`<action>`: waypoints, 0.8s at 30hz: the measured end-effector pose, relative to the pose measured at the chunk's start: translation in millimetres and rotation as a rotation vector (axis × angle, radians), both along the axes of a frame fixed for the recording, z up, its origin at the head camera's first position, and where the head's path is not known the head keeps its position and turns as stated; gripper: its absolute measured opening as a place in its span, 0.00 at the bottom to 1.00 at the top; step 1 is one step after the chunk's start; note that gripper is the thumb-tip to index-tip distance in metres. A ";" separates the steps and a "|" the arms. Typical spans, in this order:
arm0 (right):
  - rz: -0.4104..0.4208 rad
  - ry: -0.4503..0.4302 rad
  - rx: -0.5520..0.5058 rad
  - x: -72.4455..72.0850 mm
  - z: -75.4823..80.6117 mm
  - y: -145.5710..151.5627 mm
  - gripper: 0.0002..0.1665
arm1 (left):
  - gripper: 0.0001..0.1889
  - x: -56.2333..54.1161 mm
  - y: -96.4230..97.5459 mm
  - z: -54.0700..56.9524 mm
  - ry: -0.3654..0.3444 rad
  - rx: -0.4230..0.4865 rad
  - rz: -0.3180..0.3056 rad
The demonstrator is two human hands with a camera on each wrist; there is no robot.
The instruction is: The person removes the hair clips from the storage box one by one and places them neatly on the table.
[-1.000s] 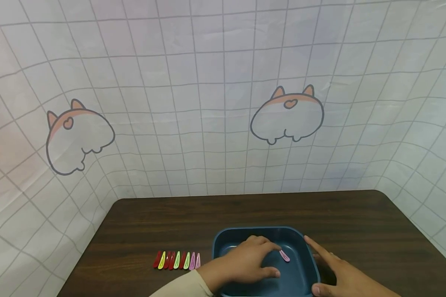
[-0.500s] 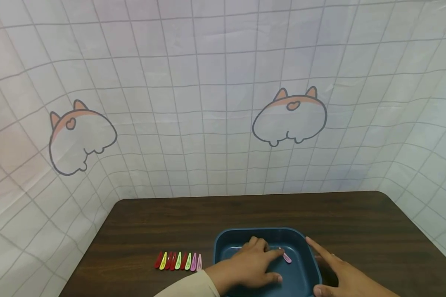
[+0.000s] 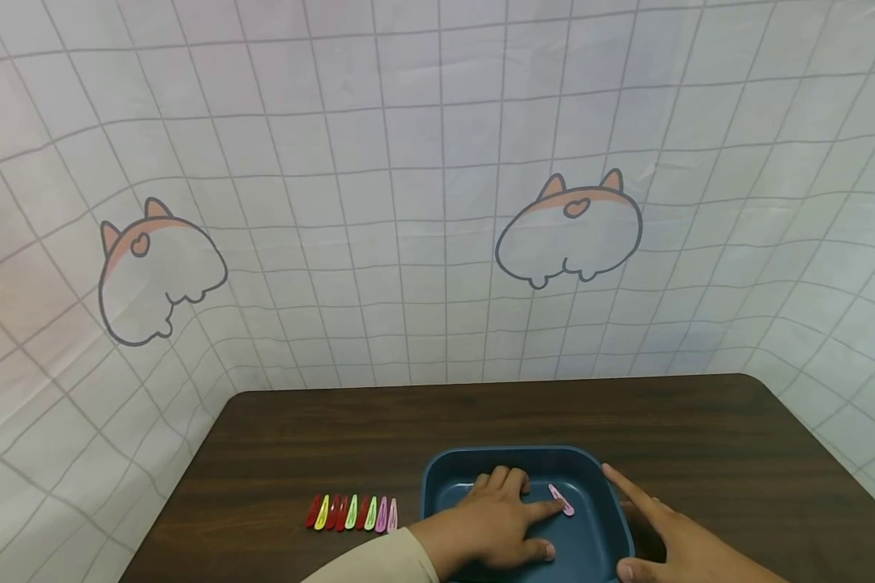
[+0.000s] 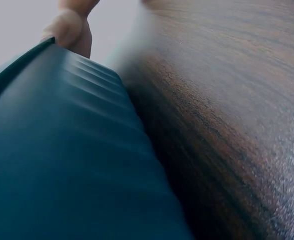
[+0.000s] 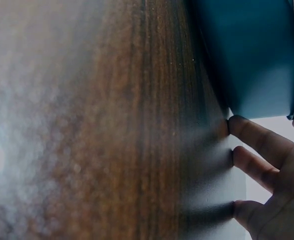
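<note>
A pink snap hair clip (image 3: 557, 492) lies inside the blue rectangular tray (image 3: 437, 470). My left hand (image 3: 492, 522) reaches over the near-left rim into the tray, with its straight index fingertip on the lower part of the clip and its thumb spread apart. Along the tray's right side rests my right hand (image 3: 674, 538), index fingertip at the rim and thumb at the near-right edge. In the right wrist view, fingers (image 5: 259, 140) of that hand are spread, tips down by the table next to the tray (image 5: 257, 65). The left wrist view shows mostly the tray's outer wall (image 4: 86, 150).
Left of the tray, several hair clips (image 3: 352, 512) in red, yellow, green and pink stand side by side in a row on the dark wooden table (image 3: 299, 437). A white gridded curtain (image 3: 379, 243) with cartoon animal prints hangs behind the table.
My left index fingertip has moved right and down, from the clip's upper tip to its lower part. The clip shows almost the same position. My right hand has stayed at the tray's side.
</note>
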State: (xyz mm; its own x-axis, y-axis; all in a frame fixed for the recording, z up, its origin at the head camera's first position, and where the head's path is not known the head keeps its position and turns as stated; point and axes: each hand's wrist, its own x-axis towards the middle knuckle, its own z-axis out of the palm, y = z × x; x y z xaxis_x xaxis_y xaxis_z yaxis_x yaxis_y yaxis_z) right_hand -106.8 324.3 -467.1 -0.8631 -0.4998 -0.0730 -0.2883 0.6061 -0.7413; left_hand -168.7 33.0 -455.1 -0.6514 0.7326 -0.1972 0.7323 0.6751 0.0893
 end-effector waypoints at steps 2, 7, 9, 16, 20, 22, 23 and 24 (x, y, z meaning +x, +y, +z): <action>0.001 0.012 0.008 0.1 0.1 0.1 0.58 | 0.32 0.3 0.1 0.2 0.002 0.000 0.000; 0.010 0.039 0.032 0.1 -0.3 0.1 0.58 | 0.31 1.0 -0.1 0.3 0.004 0.007 -0.001; 0.011 0.041 0.033 0.3 -0.6 -0.1 0.58 | 0.30 1.0 -1.1 -0.1 0.010 0.020 -0.006; 0.001 0.021 0.015 2.1 -2.2 -0.6 0.58 | 0.21 -1.0 -8.4 -5.6 -0.001 0.109 -0.027; -0.005 -0.002 0.008 2.6 -2.0 -0.6 0.58 | 0.19 -1.1 -12.0 -4.8 -0.034 0.148 -0.024; -0.005 -0.002 0.017 2.7 -2.1 -0.8 0.58 | 0.19 -0.7 -13.4 -3.7 -0.048 0.165 -0.022; -0.006 -0.002 0.017 2.7 -2.2 -0.9 0.58 | 0.20 -0.5 -13.8 -2.9 -0.054 0.176 -0.019; -0.007 0.003 0.019 2.8 -2.4 -0.9 0.58 | 0.22 -0.2 -14.1 -2.3 -0.057 0.188 -0.015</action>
